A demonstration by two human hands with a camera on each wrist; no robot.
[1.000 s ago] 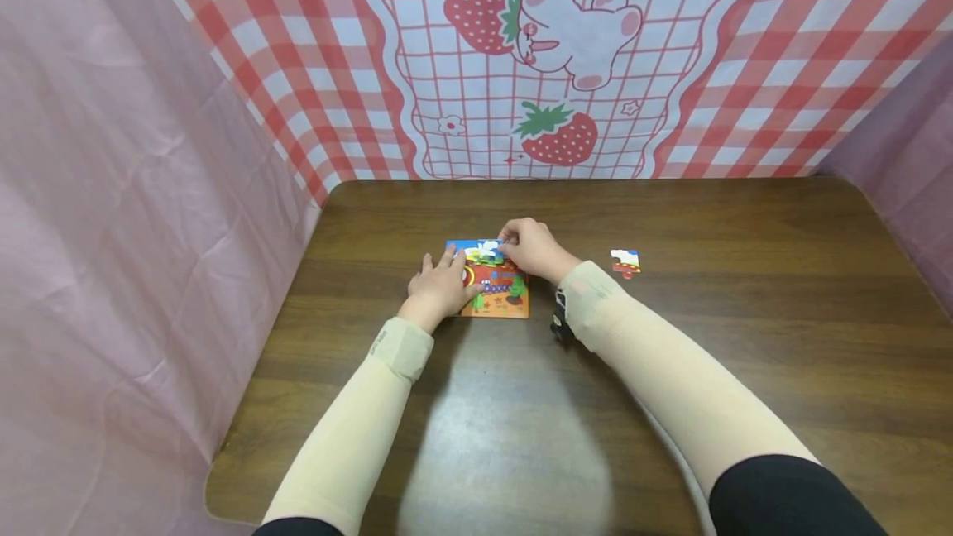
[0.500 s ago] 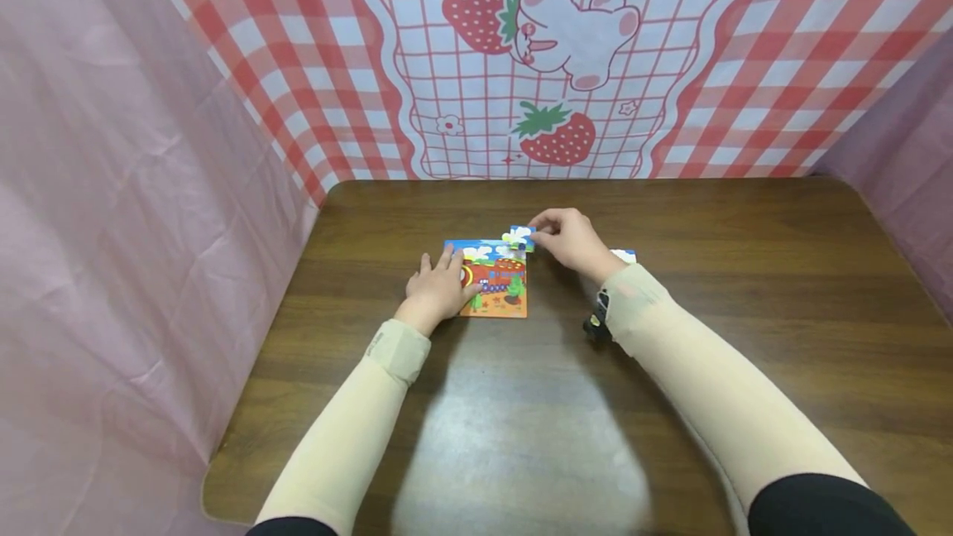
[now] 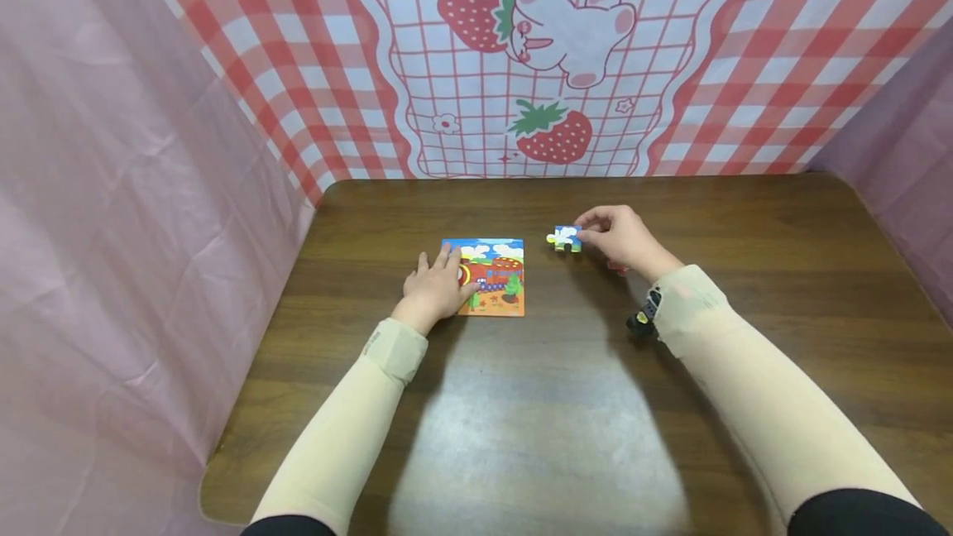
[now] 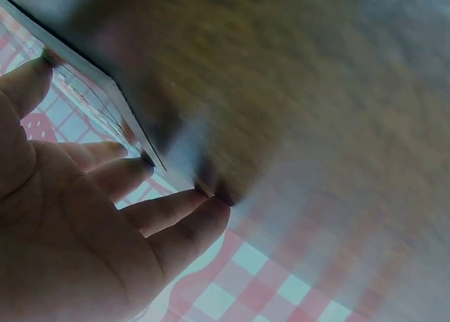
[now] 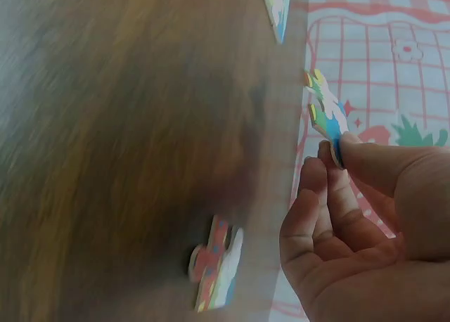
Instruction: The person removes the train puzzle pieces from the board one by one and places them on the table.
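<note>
While the puzzle board (image 3: 487, 279), lying nearer the tabletop's (image 3: 670, 428) far edge, is pinned flat by the left hand (image 3: 432, 292) with fingers extended, a loose piece (image 3: 564, 237) is pinched above the wood by the right hand (image 3: 624, 236), with another piece (image 5: 214, 262) beneath.

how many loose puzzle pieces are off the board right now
2. One puzzle piece is pinched in the right hand, lifted right of the puzzle board. The other piece lies on the table under that hand, mostly hidden in the head view.
</note>
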